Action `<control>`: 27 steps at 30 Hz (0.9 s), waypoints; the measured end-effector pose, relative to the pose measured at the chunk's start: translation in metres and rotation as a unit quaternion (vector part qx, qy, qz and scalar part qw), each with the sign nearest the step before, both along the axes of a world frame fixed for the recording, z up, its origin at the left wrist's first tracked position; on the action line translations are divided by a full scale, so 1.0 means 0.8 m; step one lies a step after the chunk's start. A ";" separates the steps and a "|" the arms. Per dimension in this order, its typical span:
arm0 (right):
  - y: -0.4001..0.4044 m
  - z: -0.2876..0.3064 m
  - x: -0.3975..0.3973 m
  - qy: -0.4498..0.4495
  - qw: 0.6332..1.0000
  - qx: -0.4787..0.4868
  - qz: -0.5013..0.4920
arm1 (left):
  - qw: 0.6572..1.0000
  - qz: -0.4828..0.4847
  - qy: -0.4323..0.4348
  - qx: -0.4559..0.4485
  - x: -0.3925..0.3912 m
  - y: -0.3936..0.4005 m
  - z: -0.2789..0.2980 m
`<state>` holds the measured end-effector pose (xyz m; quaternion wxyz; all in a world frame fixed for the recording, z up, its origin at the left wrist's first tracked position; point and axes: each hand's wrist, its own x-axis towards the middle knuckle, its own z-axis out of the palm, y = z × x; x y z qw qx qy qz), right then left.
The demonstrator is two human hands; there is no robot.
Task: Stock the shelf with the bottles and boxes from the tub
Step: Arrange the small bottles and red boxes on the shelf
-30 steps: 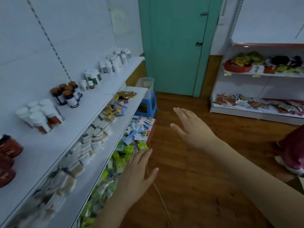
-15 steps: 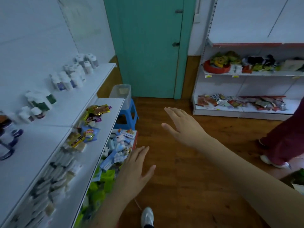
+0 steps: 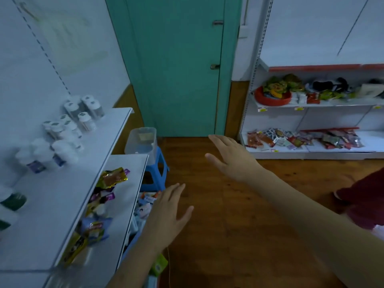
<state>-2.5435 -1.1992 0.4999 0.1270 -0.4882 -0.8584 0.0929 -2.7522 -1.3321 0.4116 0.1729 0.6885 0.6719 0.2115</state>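
The view is turning to the right and moving along the aisle compared with a second ago; the brown-capped bottles that were at the near left are no longer showing, and the clear tub [image 3: 142,140] on the blue stool [image 3: 156,170] by the teal door [image 3: 176,65] is now appearing larger and closer to the centre. The left hand [image 3: 168,213] is hovering low beside the edge of the middle shelf [image 3: 124,204], its fingers [image 3: 176,190] spread wide and holding nothing; the right hand [image 3: 232,159] is reaching forward over the wooden floor [image 3: 228,235], fingers [image 3: 218,140] also straight and empty, as before. White bottles [image 3: 83,115] are already standing on the upper shelf [image 3: 62,194]. I am judging that the person is walking back to the tub for the next items; what is lying inside it I cannot tell clearly, only one pale flat thing.
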 end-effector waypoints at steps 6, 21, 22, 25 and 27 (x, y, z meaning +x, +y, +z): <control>0.153 -0.015 -0.010 0.011 1.000 0.014 0.012 | 1.000 -0.005 0.005 -0.004 -0.009 0.144 -0.017; 0.564 0.001 -0.076 0.016 0.995 0.014 0.102 | 0.996 0.088 0.031 -0.010 -0.041 0.498 -0.012; 0.583 -0.002 -0.087 0.017 0.994 0.010 0.108 | 0.995 0.095 0.031 -0.016 -0.047 0.512 -0.014; 0.639 -0.013 -0.125 0.023 0.992 0.001 0.125 | 0.993 0.111 0.015 -0.032 -0.068 0.556 -0.023; 0.679 -0.021 -0.156 0.019 0.991 -0.006 0.136 | 0.992 0.119 0.006 -0.038 -0.089 0.590 -0.032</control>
